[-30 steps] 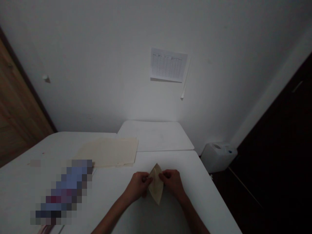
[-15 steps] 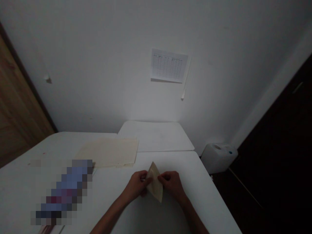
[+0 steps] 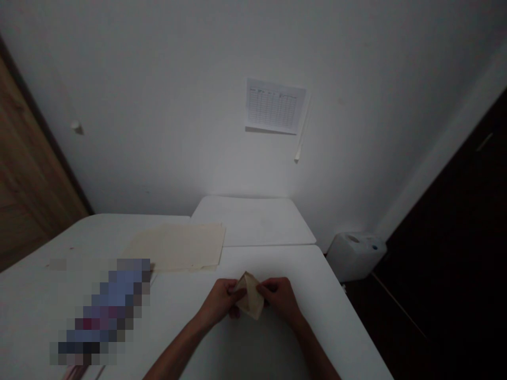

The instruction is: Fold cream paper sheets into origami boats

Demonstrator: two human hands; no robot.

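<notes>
folded paper [image 3: 254, 303], tip now lower

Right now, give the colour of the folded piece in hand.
The folded piece is beige; see the head view.

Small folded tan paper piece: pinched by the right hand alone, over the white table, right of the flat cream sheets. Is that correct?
Not alone: the head view shows the left hand pinching the small folded tan paper piece along with the right hand. It is over the white table, right of the flat cream sheets.
</notes>
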